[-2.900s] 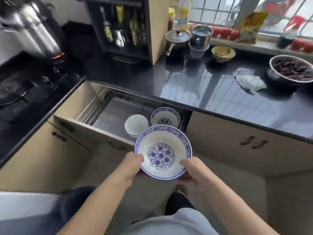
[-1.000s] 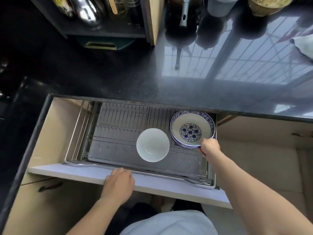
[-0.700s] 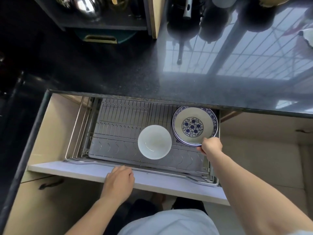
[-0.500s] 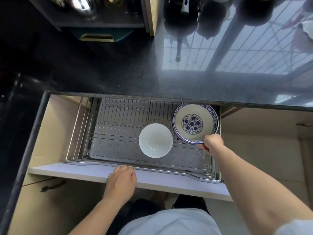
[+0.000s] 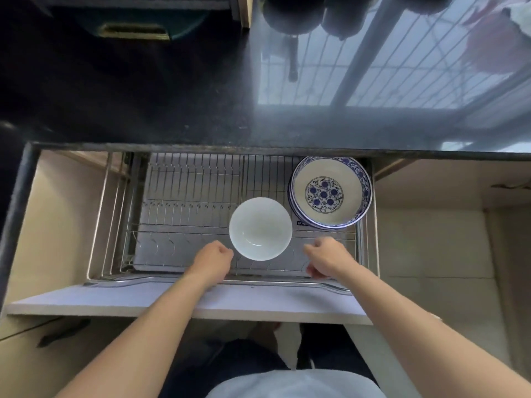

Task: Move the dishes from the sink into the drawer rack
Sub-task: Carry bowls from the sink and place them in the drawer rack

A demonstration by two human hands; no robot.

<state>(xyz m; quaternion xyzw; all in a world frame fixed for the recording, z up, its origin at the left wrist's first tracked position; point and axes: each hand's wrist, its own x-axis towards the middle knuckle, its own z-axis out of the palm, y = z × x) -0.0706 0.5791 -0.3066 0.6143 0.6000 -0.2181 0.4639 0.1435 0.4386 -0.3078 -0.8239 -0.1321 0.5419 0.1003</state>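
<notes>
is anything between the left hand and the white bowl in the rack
Nothing visible does. The left hand sits just left of the white bowl, with only bare wire rack around them.

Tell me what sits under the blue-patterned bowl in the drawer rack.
Under the blue-patterned bowl another blue rim shows along its left and lower edge, so it is stacked on at least one matching dish. How many lie beneath is hidden.

Rack's (image 5: 189, 196) left half open

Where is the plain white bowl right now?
In the drawer rack, front centre: the white bowl sits left of the blue-patterned bowls, between both hands.
</notes>
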